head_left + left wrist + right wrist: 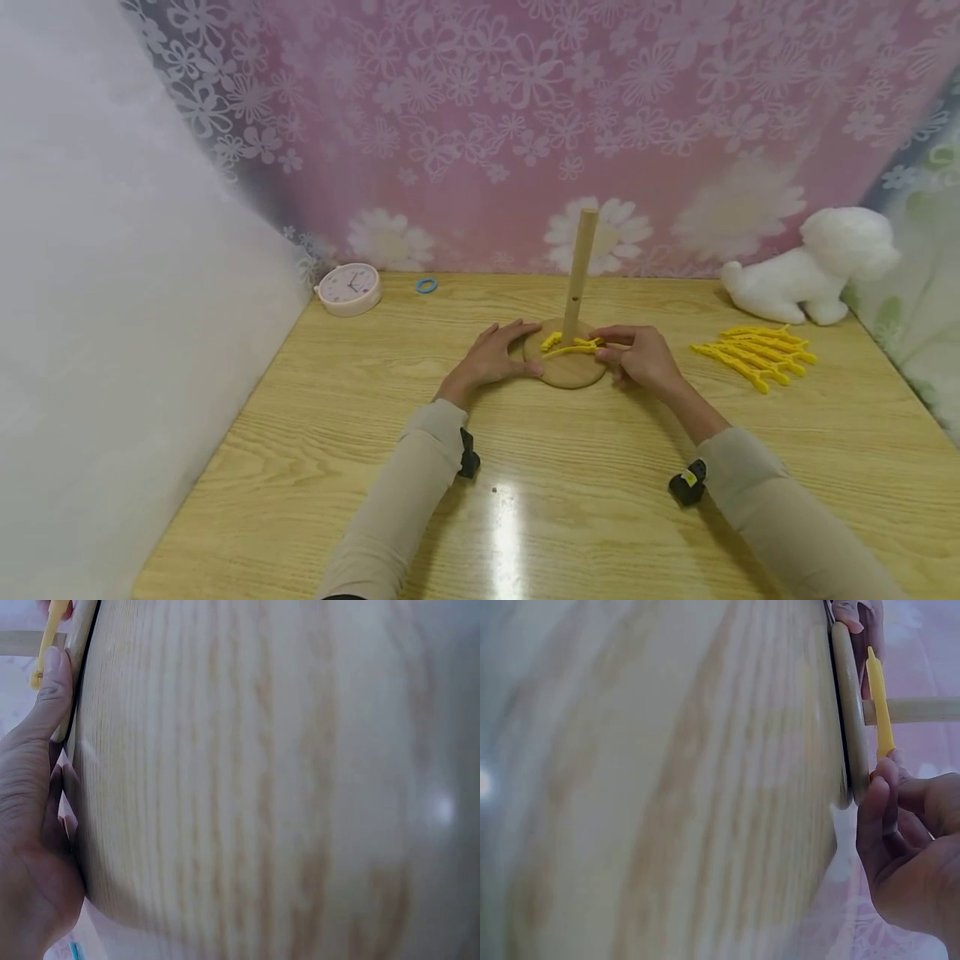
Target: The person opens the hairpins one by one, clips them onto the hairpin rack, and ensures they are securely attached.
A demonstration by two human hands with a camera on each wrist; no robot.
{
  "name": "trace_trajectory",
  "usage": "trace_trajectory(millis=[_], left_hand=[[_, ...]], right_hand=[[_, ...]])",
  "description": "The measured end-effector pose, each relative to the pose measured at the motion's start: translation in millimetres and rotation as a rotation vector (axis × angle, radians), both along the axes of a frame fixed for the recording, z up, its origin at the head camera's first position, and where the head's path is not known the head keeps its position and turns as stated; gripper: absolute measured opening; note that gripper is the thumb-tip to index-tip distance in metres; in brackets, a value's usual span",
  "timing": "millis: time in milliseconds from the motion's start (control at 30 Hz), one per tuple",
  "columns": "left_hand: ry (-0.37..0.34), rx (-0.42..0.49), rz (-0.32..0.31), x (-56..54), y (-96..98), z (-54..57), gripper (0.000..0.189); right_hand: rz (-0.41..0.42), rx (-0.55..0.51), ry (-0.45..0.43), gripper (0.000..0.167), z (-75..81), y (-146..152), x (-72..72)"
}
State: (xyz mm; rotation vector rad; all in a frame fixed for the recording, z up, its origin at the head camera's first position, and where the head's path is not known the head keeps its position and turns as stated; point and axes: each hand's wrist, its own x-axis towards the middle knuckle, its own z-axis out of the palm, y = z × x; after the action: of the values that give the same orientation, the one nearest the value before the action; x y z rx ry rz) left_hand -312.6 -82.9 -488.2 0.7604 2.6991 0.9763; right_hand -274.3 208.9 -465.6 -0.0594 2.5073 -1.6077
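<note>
A round wooden base (572, 377) with an upright wooden post (579, 275) stands on the table. My left hand (491, 357) holds the base's left edge, thumb at the near side and fingers toward the back. The left wrist view shows the thumb (54, 690) on the disc's rim. My right hand (647, 360) pinches the end of a yellow branch-shaped plastic piece (572, 349) between thumb and fingertips. In the right wrist view this yellow piece (880, 705) lies across the foot of the post, just above the disc.
Several yellow branch-shaped pieces (761, 354) lie at the right, before a white plush dog (813, 267). A pink round clock (349, 289) and a blue ring (426, 286) sit at the back left. A floral curtain (480, 125) hangs behind the table (337, 467).
</note>
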Motion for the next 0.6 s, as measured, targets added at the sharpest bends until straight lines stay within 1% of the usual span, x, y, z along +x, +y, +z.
trace_trajectory(millis=[300, 367, 467, 600], left_hand=[[0.006, -0.011, -0.001, -0.4, 0.1, 0.2, 0.087], [0.001, -0.008, -0.002, -0.3, 0.1, 0.5, 0.087], [-0.01, -0.001, 0.004, -0.3, 0.7, 0.6, 0.088], [-0.008, -0.002, 0.011, -1.2, 2.1, -0.9, 0.087]], right_hand=[[0.049, -0.111, -0.022, 0.042, -2.8, 1.5, -0.4], [0.054, -0.137, -0.02, 0.046, -2.5, 1.8, 0.4], [0.067, -0.185, -0.018, 0.058, -0.6, 4.6, 3.2], [0.076, -0.226, -0.015, 0.07, 4.9, 17.2, 9.7]])
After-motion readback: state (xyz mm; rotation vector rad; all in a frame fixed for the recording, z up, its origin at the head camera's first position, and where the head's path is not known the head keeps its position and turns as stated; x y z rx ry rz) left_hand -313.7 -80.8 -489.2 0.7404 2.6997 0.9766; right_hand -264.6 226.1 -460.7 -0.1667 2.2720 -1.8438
